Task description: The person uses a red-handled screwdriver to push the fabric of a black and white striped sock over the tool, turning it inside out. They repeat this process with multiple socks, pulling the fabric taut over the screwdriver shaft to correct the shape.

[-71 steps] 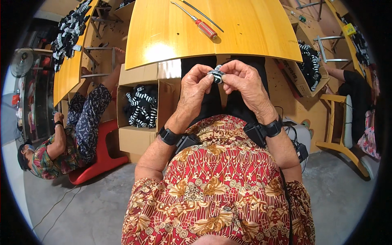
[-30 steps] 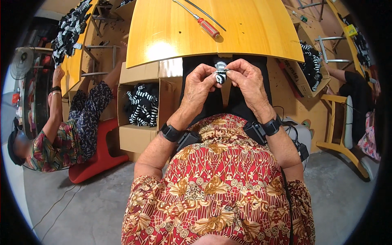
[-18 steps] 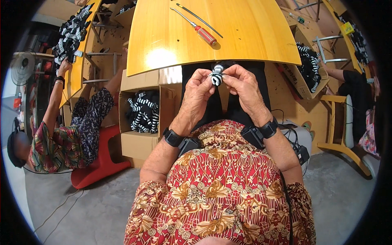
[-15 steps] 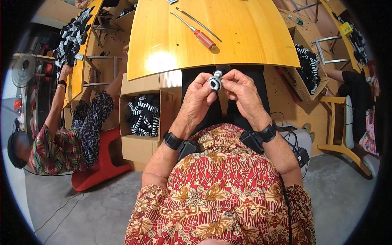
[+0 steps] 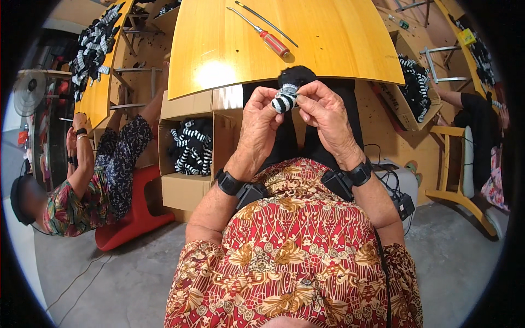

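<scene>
Just off the near edge of the wooden table [image 5: 219, 54], I hold a small knitted piece [image 5: 284, 103] with black and white stripes and a fluffy black end pointing away from me. The fingers of my left hand [image 5: 259, 123] pinch the striped part from the left. My right hand [image 5: 328, 115] grips it from the right, thumb and forefinger closed on the knit near its middle. A screwdriver [image 5: 274, 45] with a red handle lies on the table beyond my hands. Beside it rests a thin dark rod [image 5: 267, 23].
Left of my legs stands an open cardboard box [image 5: 187, 192] of similar striped pieces [image 5: 191, 147]; another box [image 5: 424, 117] is at the right. On the left, a person [image 5: 71, 191] sits by a table heaped with striped pieces [image 5: 95, 49]. Cables [image 5: 394, 188] hang at my right.
The knitted piece has turned in my fingers: its open end faced me before, and now its striped side and black end show. The person at left has drawn a hand back from the heap.
</scene>
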The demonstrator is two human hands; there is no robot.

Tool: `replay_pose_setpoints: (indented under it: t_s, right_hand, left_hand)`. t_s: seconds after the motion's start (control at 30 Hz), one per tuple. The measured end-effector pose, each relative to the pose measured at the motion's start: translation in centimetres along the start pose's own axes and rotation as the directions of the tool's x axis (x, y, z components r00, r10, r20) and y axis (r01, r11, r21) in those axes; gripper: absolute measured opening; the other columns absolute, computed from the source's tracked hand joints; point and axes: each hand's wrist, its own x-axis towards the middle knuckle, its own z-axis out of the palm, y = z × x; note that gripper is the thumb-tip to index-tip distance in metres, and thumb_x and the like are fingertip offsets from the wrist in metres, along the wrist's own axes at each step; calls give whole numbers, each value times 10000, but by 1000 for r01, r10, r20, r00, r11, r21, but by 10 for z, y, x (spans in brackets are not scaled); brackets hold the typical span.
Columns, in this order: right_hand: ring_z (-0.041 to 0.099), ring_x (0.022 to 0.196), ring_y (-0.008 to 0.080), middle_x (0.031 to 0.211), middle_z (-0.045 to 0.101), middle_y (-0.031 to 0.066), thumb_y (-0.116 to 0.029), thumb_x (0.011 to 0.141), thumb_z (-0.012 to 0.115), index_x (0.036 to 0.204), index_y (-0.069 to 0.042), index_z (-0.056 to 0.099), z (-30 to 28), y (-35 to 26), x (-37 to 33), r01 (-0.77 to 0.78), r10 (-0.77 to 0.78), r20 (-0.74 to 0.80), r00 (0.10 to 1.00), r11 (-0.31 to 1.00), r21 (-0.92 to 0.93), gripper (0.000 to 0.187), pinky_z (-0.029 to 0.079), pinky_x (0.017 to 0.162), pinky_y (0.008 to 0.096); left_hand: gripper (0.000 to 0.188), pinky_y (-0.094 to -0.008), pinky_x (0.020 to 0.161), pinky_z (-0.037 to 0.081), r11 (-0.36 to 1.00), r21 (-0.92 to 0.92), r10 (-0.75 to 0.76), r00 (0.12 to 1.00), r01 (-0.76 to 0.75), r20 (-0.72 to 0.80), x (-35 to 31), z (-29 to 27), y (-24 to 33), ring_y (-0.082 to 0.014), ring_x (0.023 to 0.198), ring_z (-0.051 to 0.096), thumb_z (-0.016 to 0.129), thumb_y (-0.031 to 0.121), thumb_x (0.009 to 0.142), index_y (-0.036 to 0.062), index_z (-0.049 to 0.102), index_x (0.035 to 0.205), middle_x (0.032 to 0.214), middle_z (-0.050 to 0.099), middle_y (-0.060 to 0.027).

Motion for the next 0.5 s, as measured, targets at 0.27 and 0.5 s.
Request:
replay_pose_setpoints:
  t_s: [0.27, 0.5]
  right_hand:
    - [466, 573, 20, 754, 576, -17, -91, 916, 612, 929, -58, 582, -13, 12, 7, -152, 171, -69, 983, 962, 229, 46, 330, 456, 159]
    - [551, 656, 42, 813, 619, 5, -79, 896, 624, 1037, -14, 604, -9, -6, 1, 20, -22, -6, 1000, 973, -229, 157, 450, 558, 185]
  left_hand:
    - [149, -175, 509, 332, 994, -38, -87, 969, 98, 230, 7, -8, -10, -33, 576, 404, 634, 126, 923, 94, 532, 1027, 838, 560, 22]
    - [145, -160, 548, 362, 991, 108, -95, 986, 80, 140, 7, -14, 0, -21, 640, 455, 666, 152, 903, 78, 593, 1004, 837, 587, 34]
